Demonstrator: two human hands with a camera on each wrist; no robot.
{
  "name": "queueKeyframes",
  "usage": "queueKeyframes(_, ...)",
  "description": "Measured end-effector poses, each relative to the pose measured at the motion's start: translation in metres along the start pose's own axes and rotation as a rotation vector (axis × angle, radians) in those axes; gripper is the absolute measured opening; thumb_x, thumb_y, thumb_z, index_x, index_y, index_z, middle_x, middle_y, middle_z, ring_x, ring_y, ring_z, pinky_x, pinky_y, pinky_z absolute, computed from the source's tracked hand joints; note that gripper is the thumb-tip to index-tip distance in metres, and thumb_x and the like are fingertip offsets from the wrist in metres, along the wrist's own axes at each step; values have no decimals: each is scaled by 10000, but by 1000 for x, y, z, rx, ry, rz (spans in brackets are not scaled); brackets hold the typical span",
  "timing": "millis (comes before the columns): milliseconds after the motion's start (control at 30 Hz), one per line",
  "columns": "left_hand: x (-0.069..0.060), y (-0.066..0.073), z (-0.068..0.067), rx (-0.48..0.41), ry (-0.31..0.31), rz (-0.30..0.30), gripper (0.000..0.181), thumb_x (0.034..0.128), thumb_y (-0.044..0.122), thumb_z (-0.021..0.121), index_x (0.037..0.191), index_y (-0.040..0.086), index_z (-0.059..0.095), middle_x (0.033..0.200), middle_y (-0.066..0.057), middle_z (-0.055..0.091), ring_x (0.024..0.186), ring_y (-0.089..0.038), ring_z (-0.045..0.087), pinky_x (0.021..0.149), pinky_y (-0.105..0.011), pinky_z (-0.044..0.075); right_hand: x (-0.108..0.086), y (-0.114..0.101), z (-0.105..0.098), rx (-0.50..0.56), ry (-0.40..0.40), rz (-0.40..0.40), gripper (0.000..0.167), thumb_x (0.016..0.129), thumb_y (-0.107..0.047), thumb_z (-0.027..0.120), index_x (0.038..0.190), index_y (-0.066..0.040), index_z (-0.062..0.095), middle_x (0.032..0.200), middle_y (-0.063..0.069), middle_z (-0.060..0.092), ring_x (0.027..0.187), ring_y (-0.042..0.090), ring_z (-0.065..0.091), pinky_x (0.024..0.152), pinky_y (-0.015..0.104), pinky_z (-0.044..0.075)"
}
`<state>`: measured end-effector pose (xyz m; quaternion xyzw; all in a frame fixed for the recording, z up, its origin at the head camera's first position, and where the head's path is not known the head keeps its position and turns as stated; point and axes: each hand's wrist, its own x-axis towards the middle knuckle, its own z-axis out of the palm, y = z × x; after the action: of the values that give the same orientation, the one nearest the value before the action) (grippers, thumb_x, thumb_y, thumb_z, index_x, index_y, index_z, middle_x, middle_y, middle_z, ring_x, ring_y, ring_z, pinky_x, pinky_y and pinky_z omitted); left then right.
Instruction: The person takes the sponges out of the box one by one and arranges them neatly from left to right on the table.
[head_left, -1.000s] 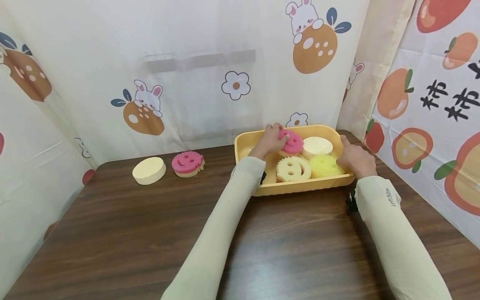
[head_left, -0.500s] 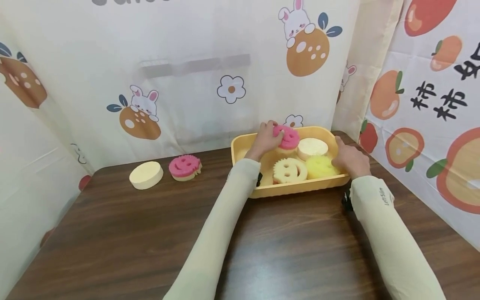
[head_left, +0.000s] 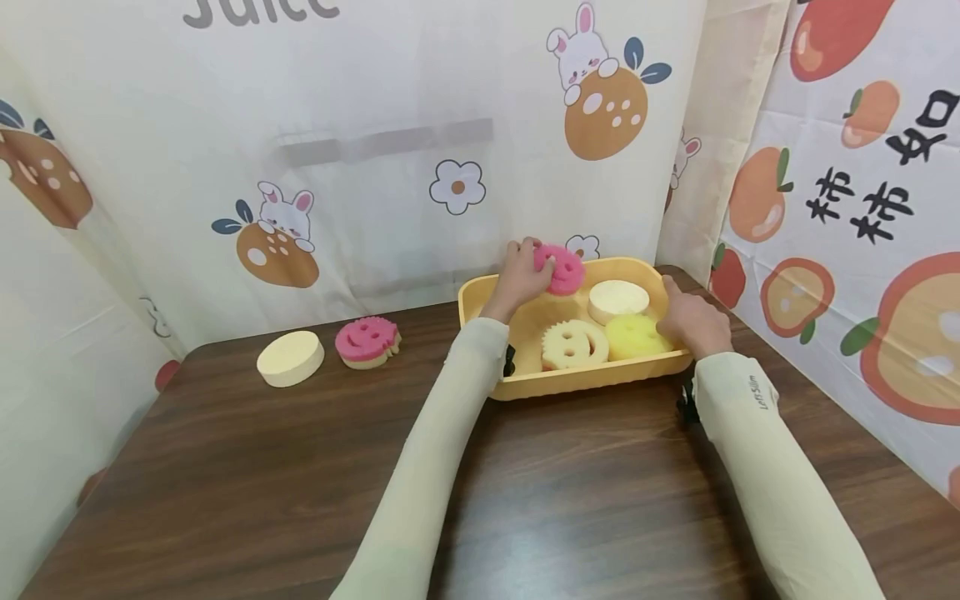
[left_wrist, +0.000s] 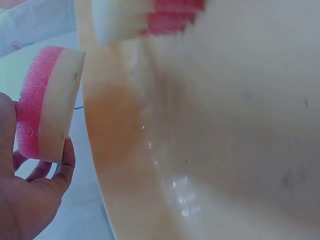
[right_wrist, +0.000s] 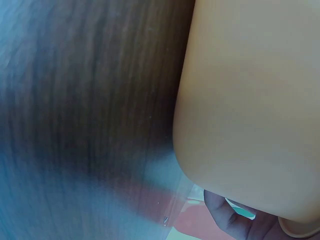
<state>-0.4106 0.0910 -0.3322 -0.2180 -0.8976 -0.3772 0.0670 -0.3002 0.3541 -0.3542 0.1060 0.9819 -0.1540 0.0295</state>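
- Grey "Juice" lettering [head_left: 261, 12] on the back curtain [head_left: 390, 100], its top cut off by the edge of the head view
- Black brushy characters [head_left: 862, 208] on the right-hand curtain [head_left: 873, 275]: two 柿, plus 如 higher up and further right
- Tiny print [head_left: 758, 393] on the right sleeve [head_left: 776, 467] cuff, looks like "LetsSlim", kinda too small to swear by

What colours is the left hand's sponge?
The sponge is pink and cream, clearest in the left wrist view.

Dark wood-grain table [head_left: 285, 483] – glossy; bunny-print cloth [head_left: 382, 217] behind – fruit-print cloth [head_left: 847, 242] right.
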Motion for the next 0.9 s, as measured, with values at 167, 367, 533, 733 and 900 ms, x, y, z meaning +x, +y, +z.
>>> queueKeyframes(167,-2,6,-9,14,27,13,450,1013,356,511,1354,68,460,1294,-141,432,1061,-231,488,958,-351,483,-2,-2,-1,-1,-2,-5,849,914,-205,478,1597,-130,-19,1252,369,546,950,450,571,786,626,421)
queueKeyframes(367,0,20,-23,17,56,31,476,1014,358,509,1390,72,446,1323,-129,440,1075,-219,502,990,-330,482,-4,-3,-2,-8,-2,-4,848,907,-200,475,1596,-118,-12,1231,370,544,913,440,566,763,611,423)
queueKeyframes(533,0,26,-32,15,52,28,473,1021,353,498,1395,70,434,1328,-130,434,1048,-232,524,997,-351,488,-3,-3,-3,-4,-2,-6,846,901,-192,472,1596,-115,-3,1229,372,544,906,433,562,765,613,423)
queueKeyframes(733,-4,27,-39,42,45,32,462,1029,341,474,1404,75,425,1315,-127,438,1017,-226,528,976,-338,489,-3,-3,-2,-3,-6,-5,848,906,-198,474,1594,-111,-14,1224,371,549,909,428,564,749,597,432)
queueKeyframes(900,-7,24,-47,35,68,22,444,1023,317,473,1393,75,437,1299,-131,449,1008,-236,533,960,-344,496,-4,-3,-3,-6,-2,-10,843,907,-196,471,1595,-108,-9,1169,363,574,883,423,574,728,587,432)
